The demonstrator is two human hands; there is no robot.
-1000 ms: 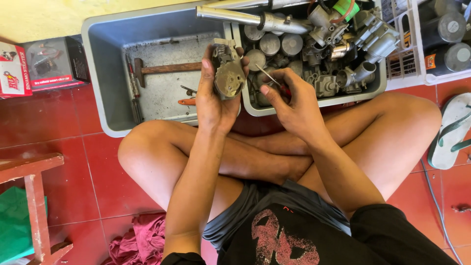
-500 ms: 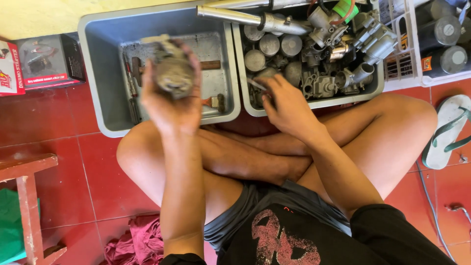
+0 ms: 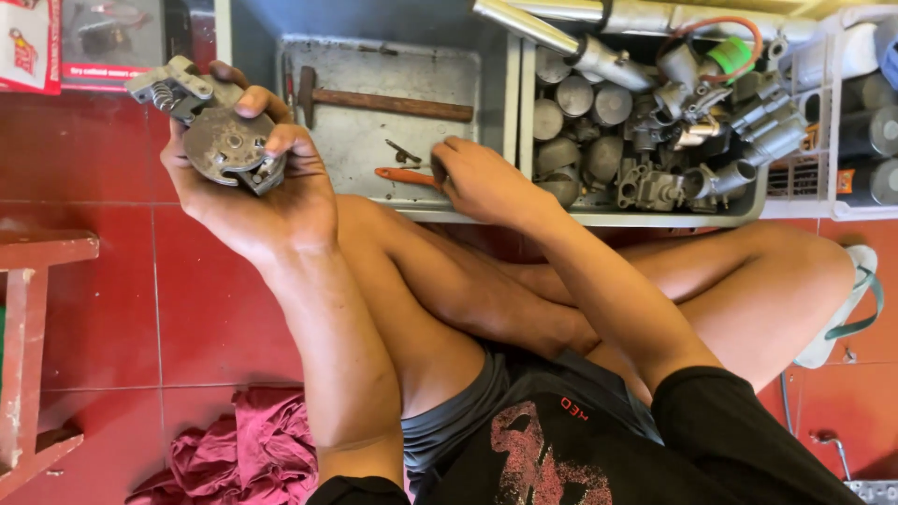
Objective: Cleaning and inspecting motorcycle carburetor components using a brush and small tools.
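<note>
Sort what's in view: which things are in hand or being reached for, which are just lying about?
In hand:
- grey metal part, held up in the left hand
- orange-handled tool, at the right hand, in the grey tray

Lying about:
- hammer
- bin of metal parts
- red rag
- wooden stool

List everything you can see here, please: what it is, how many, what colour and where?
metal engine part: one, grey, held in left hand
hammer: one, wooden handle, in left tray
orange-handled tool: one, left tray, by right hand
left tray: one, grey, floor ahead
right tray: one, grey, full of metal parts
rag: one, maroon, on floor
sandal: one, white and green, far right
left hand: raised, gripping
right hand: reaching into left tray
</note>
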